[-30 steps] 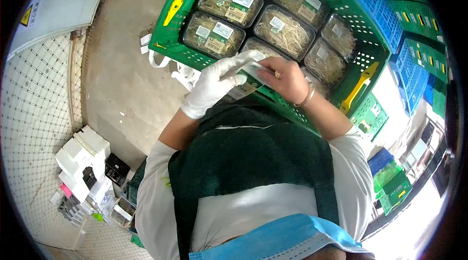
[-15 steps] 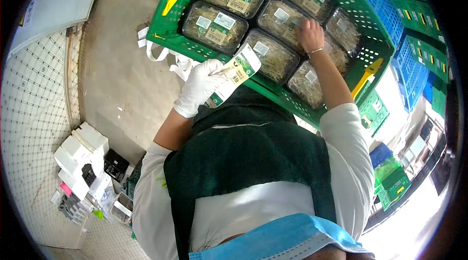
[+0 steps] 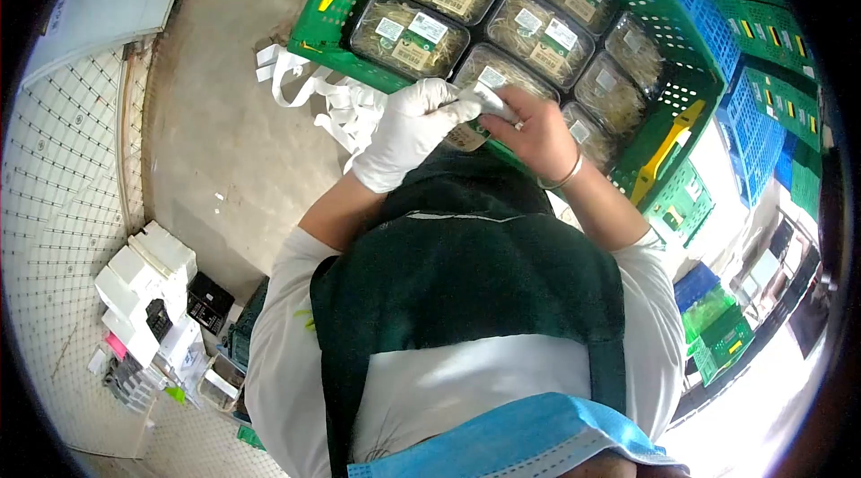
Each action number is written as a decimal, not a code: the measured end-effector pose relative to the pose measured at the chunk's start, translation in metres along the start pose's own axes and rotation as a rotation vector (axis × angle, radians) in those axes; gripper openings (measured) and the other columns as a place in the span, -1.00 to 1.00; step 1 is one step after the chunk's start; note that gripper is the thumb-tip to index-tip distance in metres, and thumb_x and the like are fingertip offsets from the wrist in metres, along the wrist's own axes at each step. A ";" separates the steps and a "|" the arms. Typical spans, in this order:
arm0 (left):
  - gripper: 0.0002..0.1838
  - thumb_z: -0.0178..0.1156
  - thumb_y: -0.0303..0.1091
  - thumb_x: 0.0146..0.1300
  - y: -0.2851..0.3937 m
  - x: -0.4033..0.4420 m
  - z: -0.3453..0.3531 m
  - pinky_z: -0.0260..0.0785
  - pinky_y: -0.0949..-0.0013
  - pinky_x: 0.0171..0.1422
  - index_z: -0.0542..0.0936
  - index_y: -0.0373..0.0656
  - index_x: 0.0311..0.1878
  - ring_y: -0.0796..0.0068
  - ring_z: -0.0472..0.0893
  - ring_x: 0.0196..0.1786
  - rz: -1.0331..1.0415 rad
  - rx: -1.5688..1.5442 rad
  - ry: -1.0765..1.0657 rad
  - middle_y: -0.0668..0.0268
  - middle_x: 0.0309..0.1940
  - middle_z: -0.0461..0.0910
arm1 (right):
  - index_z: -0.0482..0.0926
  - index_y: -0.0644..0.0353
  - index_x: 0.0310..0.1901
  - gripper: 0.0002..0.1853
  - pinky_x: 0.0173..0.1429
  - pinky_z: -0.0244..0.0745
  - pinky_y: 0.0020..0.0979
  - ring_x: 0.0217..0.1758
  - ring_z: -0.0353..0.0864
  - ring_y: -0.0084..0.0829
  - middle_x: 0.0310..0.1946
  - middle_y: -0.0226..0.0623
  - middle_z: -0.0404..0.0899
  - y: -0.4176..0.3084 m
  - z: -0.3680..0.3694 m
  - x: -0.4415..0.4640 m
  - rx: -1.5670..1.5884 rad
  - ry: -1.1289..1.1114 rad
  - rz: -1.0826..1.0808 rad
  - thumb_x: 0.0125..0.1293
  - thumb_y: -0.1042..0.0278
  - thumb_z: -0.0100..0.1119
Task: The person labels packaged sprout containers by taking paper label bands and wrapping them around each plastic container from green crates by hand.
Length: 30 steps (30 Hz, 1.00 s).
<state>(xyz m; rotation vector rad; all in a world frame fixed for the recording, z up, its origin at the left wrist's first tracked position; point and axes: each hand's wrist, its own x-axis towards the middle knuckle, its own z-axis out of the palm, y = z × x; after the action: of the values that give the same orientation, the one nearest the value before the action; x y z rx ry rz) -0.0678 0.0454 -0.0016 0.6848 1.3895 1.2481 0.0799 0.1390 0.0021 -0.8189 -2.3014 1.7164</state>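
In a white glove, my left hand point(image 3: 404, 133) is closed on a strip of labels point(image 3: 468, 137) printed in green, white and beige. My bare right hand point(image 3: 541, 139), with a bracelet at the wrist, pinches the strip's upper end, which curls between both hands. Just beyond is a green crate point(image 3: 323, 52) of clear-lidded black trays with pale sprout-like strands. One labelled tray point(image 3: 541, 37) carries a green and beige label plus a small white sticker. A nearer tray point(image 3: 491, 65), partly hidden by my hands, shows a white sticker.
Yellow handles point(image 3: 668, 153) mark the crate's ends. White backing tape point(image 3: 345, 115) hangs in loops beside its left corner. Blue crates point(image 3: 753, 133) and stacked green crates point(image 3: 762, 25) stand at the right. White boxes point(image 3: 148, 272) lie on the floor at lower left.
My right hand has come back from a middle tray to the label strip in my left hand. That tray's green and beige label is now uncovered. The strip has turned and curled.
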 end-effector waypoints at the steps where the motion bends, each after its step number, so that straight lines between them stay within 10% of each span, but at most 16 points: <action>1: -0.88 0.22 -0.39 0.04 -0.003 0.001 -0.003 0.25 0.59 -0.42 0.54 -0.25 -0.46 0.76 0.39 -0.48 -0.014 0.175 0.015 0.48 -0.59 0.47 | 0.53 0.24 -0.38 -0.83 -0.40 0.39 -0.43 -0.51 0.52 -0.32 -0.54 -0.16 0.51 0.000 -0.001 0.000 -0.048 0.105 0.043 -0.05 0.40 0.23; 4: -0.78 0.25 -0.29 0.03 -0.004 -0.002 -0.014 0.22 0.60 -0.51 0.51 -0.24 -0.53 0.75 0.37 -0.54 -0.068 0.552 -0.126 0.46 -0.64 0.44 | 0.57 0.19 -0.47 -0.89 -0.36 0.44 -0.45 -0.48 0.56 -0.37 -0.52 -0.20 0.56 0.024 -0.019 0.006 -0.318 0.402 0.042 -0.06 0.37 0.23; 6: -0.81 0.22 -0.31 0.04 -0.009 -0.010 -0.026 0.26 0.61 -0.47 0.51 -0.25 -0.49 0.74 0.42 -0.52 -0.210 0.022 -0.081 0.41 -0.60 0.48 | 0.56 0.18 -0.40 -0.85 -0.35 0.47 -0.40 -0.46 0.58 -0.38 -0.50 -0.19 0.56 0.054 -0.065 0.017 -0.462 0.459 0.312 -0.02 0.33 0.20; 10: -0.85 0.17 -0.45 0.05 -0.026 -0.021 -0.067 0.33 0.63 -0.38 0.55 -0.29 -0.28 0.69 0.49 -0.46 -0.282 0.011 0.027 0.37 -0.48 0.54 | 0.43 0.19 -0.20 -0.67 -0.18 0.43 -0.27 -0.26 0.51 -0.11 -0.30 -0.10 0.52 0.135 -0.043 0.002 -0.446 -0.160 0.425 0.01 0.23 0.16; 18: -0.81 0.14 -0.51 0.08 -0.017 -0.017 -0.048 0.33 0.64 -0.24 0.51 -0.28 -0.20 0.70 0.49 -0.31 -0.277 -0.156 -0.042 0.36 -0.34 0.54 | 0.17 0.11 0.14 -0.24 -0.17 0.43 -0.27 -0.19 0.46 -0.16 -0.21 -0.12 0.40 0.136 -0.012 -0.003 -1.098 -0.008 0.320 -0.07 -0.07 0.20; 20: -0.78 0.12 -0.52 0.09 -0.016 -0.015 -0.029 0.33 0.63 -0.25 0.49 -0.27 -0.16 0.70 0.49 -0.33 -0.191 -0.198 0.025 0.38 -0.36 0.54 | 0.23 0.19 0.10 -0.27 -0.12 0.43 -0.31 -0.11 0.45 -0.16 -0.14 -0.09 0.41 0.121 -0.026 0.000 -0.757 0.064 0.544 -0.03 -0.12 0.17; 22: -0.79 0.16 -0.56 0.03 -0.014 -0.013 -0.019 0.31 0.62 -0.29 0.52 -0.22 -0.20 0.69 0.45 -0.35 -0.159 -0.195 0.042 0.43 -0.40 0.50 | 0.34 0.35 -0.04 -0.45 -0.09 0.40 -0.42 -0.19 0.50 -0.25 -0.29 -0.11 0.49 0.078 -0.030 -0.007 0.311 0.065 0.269 0.07 0.06 0.16; 26: -0.86 0.23 -0.44 0.01 -0.014 -0.004 -0.022 0.19 0.63 -0.34 0.50 -0.24 -0.36 0.74 0.33 -0.43 0.045 0.492 -0.273 0.51 -0.55 0.38 | 0.46 0.28 -0.23 -0.74 -0.27 0.39 -0.42 -0.42 0.51 -0.30 -0.47 -0.15 0.49 0.020 -0.021 -0.019 -0.031 0.035 0.118 0.05 0.34 0.17; 29: -0.80 0.19 -0.42 0.05 -0.008 0.003 0.010 0.25 0.61 -0.22 0.51 -0.24 -0.23 0.69 0.40 -0.32 -0.160 0.092 -0.262 0.39 -0.38 0.51 | 0.48 0.25 -0.31 -0.81 -0.35 0.40 -0.37 -0.47 0.52 -0.21 -0.52 -0.11 0.49 0.019 -0.012 -0.028 0.016 0.096 0.134 0.03 0.38 0.16; 30: -0.83 0.19 -0.37 0.07 -0.004 0.007 0.021 0.24 0.62 -0.32 0.51 -0.26 -0.31 0.72 0.37 -0.40 0.049 0.309 -0.200 0.42 -0.48 0.48 | 0.48 0.25 -0.34 -0.82 -0.36 0.41 -0.37 -0.47 0.53 -0.21 -0.53 -0.11 0.50 0.011 -0.007 -0.032 0.050 0.188 0.118 0.02 0.38 0.16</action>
<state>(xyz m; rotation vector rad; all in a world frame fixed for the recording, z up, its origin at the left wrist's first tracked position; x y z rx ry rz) -0.0484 0.0566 -0.0048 1.0330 1.4176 0.9795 0.1140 0.1309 0.0006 -1.0753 -2.1181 1.6559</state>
